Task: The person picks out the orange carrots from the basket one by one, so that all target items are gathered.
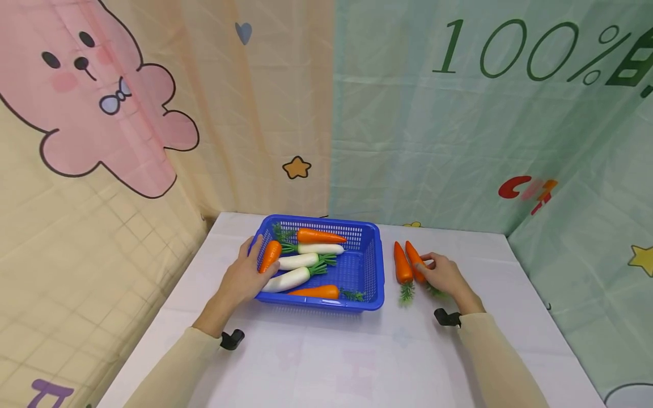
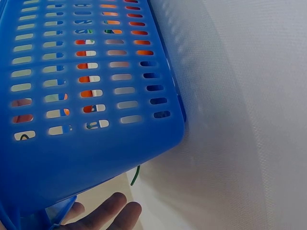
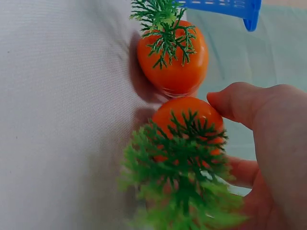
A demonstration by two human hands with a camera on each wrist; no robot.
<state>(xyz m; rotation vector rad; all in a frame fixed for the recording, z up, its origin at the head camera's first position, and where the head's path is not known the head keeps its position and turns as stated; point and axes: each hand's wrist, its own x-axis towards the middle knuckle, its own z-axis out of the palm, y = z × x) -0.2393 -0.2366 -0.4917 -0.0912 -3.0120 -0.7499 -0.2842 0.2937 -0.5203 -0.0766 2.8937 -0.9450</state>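
The right hand (image 1: 446, 275) has its thumb and fingers closed about the right carrot (image 1: 415, 259), which lies on the table (image 1: 326, 357) beside the left carrot (image 1: 402, 265), right of the blue basket (image 1: 380, 266). The left hand (image 1: 244, 276) rests over the basket's left rim, fingers fairly straight and spread, thumb near the white radishes (image 1: 288, 279). It hides their left ends. The left wrist view cuts that hand off to a few fingertips; in the right wrist view, blurred leaves (image 3: 184, 191) cover much of the gripped carrot.
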